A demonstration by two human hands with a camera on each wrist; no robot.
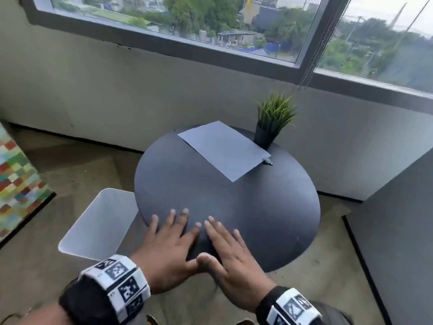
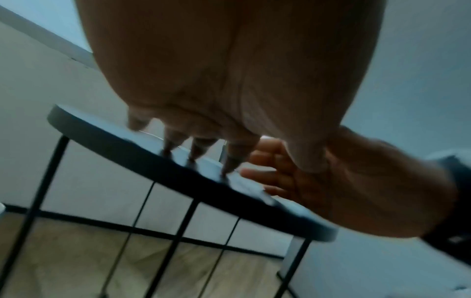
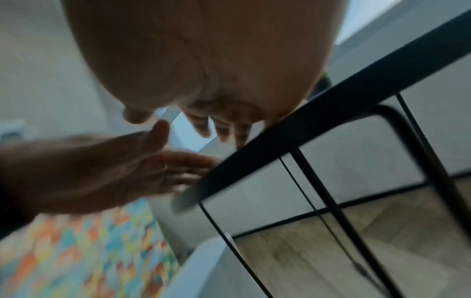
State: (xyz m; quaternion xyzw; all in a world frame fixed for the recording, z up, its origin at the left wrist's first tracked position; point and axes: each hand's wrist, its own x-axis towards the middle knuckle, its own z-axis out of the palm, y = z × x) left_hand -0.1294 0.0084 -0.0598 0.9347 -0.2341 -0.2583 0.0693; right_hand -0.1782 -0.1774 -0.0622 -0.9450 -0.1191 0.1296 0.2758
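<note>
A round black table (image 1: 269,207) stands below a window. A grey sheet of paper (image 1: 222,150) lies flat on its far half. Both my hands reach over the near edge, fingers spread and straight, holding nothing. My left hand (image 1: 168,245) is at the near left rim. My right hand (image 1: 225,249) is just beside it, thumbs touching. In the left wrist view my left hand (image 2: 216,100) has its fingertips (image 2: 193,151) above the tabletop (image 2: 127,145), with my right hand (image 2: 331,185) alongside. The right wrist view shows my right hand (image 3: 203,70) over the table rim (image 3: 331,104) and my left hand (image 3: 114,169) next to it.
A small potted grass plant (image 1: 273,123) stands at the table's far right, by the paper's corner. A small grey object (image 1: 268,161) lies at the paper's right corner. A white chair seat (image 1: 98,226) is tucked at the table's left. A dark panel (image 1: 398,242) stands at the right.
</note>
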